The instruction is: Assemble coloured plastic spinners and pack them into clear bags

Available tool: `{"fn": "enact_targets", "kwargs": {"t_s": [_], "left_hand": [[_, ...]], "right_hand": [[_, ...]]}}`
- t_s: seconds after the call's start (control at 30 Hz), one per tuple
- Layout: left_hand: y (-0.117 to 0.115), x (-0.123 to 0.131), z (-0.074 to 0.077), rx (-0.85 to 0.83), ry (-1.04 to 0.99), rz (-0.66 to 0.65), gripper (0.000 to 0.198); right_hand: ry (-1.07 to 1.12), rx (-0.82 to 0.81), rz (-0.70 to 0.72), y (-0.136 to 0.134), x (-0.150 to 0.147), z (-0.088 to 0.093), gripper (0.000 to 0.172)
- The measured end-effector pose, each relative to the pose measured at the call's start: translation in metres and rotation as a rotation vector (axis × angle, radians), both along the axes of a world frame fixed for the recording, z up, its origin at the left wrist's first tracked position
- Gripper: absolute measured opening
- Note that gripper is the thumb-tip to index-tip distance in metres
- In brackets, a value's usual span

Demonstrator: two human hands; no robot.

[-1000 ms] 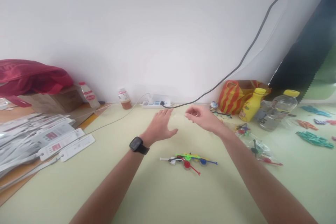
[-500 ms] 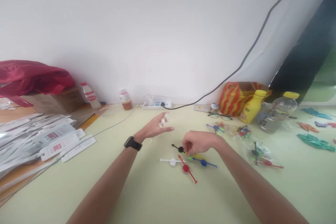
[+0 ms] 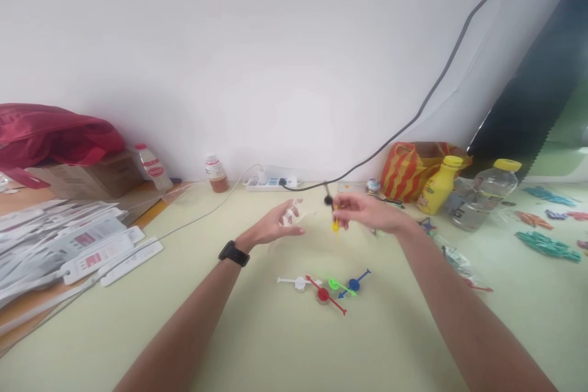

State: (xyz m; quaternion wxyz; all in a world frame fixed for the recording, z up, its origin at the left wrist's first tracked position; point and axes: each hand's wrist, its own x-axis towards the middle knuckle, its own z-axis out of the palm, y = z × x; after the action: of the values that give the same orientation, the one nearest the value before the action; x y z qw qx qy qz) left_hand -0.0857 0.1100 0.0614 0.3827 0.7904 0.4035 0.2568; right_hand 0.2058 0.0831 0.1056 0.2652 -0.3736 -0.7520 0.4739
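Note:
My right hand [image 3: 356, 211] is raised above the table, its fingers closed on a black spinner arrow [image 3: 327, 200] and a yellow spinner arrow [image 3: 335, 220]. To its left, my left hand [image 3: 280, 223], with a black watch on the wrist, has thumb and fingers curved around a clear, thin plastic bag [image 3: 290, 214]; the bag's outline is faint. On the table below lie a white spinner arrow [image 3: 300, 283], a red spinner arrow [image 3: 323, 295], a green spinner arrow [image 3: 334, 283] and a blue spinner arrow [image 3: 354, 285], close together.
Bagged spinner arrows [image 3: 459, 260] lie partly behind my right forearm. A yellow bottle [image 3: 438, 187], a clear bottle [image 3: 491, 190] and a striped bag [image 3: 399, 171] stand at the back right. White tags [image 3: 92, 245] are heaped left. A power strip [image 3: 271, 182] lies by the wall.
My right hand has lifted the black and yellow spinner arrows off the table and moved up toward my left hand. The green arrow is now uncovered, and the blue one has turned.

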Motion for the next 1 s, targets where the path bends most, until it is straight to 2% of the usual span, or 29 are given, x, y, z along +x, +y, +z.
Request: {"fn": "enact_targets", "kwargs": {"t_s": [0.1,0.2,0.37,0.53,0.67,0.77,0.87,1.0], "left_hand": [[-0.004,0.008,0.001,-0.012,-0.045,-0.036,0.087],[-0.008,0.017,0.0,-0.046,-0.11,-0.077,0.086],[-0.014,0.027,0.002,-0.102,-0.254,-0.105,0.083],[-0.012,0.03,0.0,-0.087,-0.333,-0.128,0.074],[-0.005,0.032,-0.011,-0.082,-0.383,-0.082,0.072],[-0.003,0.034,-0.018,-0.093,-0.433,-0.042,0.066],[-0.004,0.036,-0.018,-0.089,-0.499,-0.008,0.052],[-0.005,0.037,-0.012,-0.062,-0.543,0.053,0.043]], "right_hand": [[0.377,0.08,-0.281,0.008,-0.003,-0.002,0.034],[0.564,0.123,-0.42,0.013,-0.019,-0.01,0.042],[0.535,0.158,-0.394,0.012,-0.042,-0.021,0.041],[0.457,0.223,-0.416,0.011,-0.048,-0.029,0.033],[0.439,0.19,-0.392,0.011,-0.05,-0.032,0.032],[0.392,0.231,-0.384,0.009,-0.052,-0.031,0.029],[0.342,0.286,-0.4,0.009,-0.052,-0.031,0.027],[0.367,0.178,-0.445,0.009,-0.053,-0.033,0.033]]}}
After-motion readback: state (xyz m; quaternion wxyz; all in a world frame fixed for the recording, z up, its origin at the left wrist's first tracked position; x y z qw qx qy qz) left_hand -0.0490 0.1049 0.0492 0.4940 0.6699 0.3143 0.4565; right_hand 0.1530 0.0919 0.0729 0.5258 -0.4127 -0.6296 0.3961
